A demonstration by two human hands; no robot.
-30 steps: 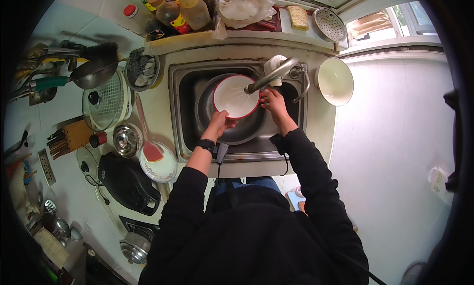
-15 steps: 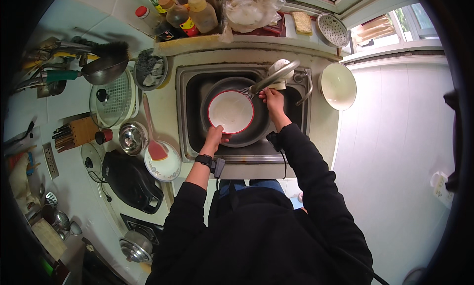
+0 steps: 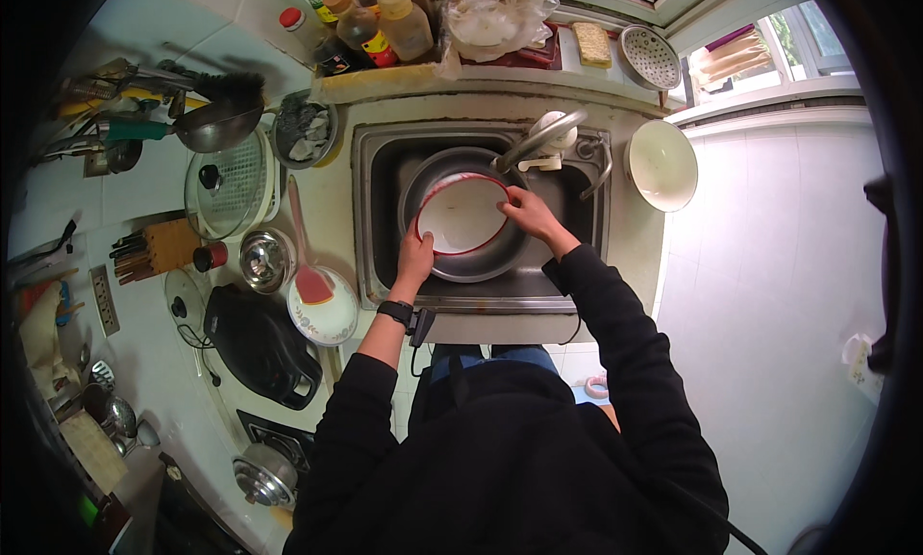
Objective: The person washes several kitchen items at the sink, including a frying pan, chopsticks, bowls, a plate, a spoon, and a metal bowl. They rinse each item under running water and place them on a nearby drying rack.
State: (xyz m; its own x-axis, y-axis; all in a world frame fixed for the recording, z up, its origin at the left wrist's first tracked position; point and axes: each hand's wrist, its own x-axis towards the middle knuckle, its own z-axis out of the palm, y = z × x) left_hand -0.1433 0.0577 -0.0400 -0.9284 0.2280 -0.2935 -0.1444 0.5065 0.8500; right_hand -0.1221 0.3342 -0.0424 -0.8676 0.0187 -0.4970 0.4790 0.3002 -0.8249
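Observation:
A white bowl with a red rim is tilted between my two hands, above a large grey round pan in the steel sink. My left hand grips its left side, thumb over the inside of the rim. At the bowl's right rim, my right hand holds on with the fingers closed round the edge. The curved metal faucet reaches over the pan just beyond the bowl. I see no clear stream of water from it. The outer underside of the bowl is hidden.
The sink rim surrounds the pan. A cream bowl stands to its right. On the left counter are a plate with a red spatula, a steel bowl and a black appliance. Bottles line the back ledge.
My right hand has left the faucet's lever and taken hold of the bowl's right rim. The bowl has tipped, and the water that ran from the faucet no longer shows.

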